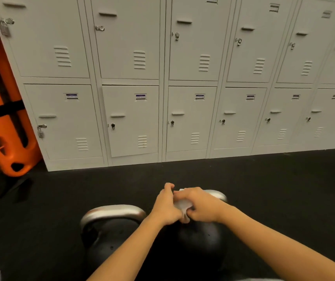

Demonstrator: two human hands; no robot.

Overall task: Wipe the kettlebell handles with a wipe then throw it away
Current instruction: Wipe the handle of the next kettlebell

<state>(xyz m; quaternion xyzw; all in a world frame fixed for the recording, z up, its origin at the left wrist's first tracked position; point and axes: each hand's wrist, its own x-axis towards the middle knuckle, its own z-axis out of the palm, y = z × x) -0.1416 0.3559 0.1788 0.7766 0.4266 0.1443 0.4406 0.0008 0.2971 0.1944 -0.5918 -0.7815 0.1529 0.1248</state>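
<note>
down on the dark floor (264, 189), in front of a wall of pale lockers (183, 78), two kettlebells stand side by side, nearly touching. both bare forearms reach in from the bottom of the view and meet over the right kettlebell (201, 238). the left hand (167, 205) and the right hand (202, 206) are pressed close together, fingers curled, both clamped on a crumpled white wipe (183, 205) bunched between them. the wipe sits against the left end of that kettlebell's silver handle (218, 194), whose bare curve shows just beyond the right knuckles. the left thumb and forefinger pinch upward at the top of the wad

the left kettlebell (109, 242) stands clear of both hands, its silver handle (112, 211) arching wide with nothing on it; the left forearm passes just beside its right end. open floor lies ahead of the hands up to the locker bases, and wide to the right as well

an orange plastic board (2, 110) with black straps leans in the far left corner against the lockers, well apart from the kettlebells. two padlocks hang on the leftmost locker doors. something pale and crinkled shows at the bottom left edge, too blurred to tell what it is
</note>
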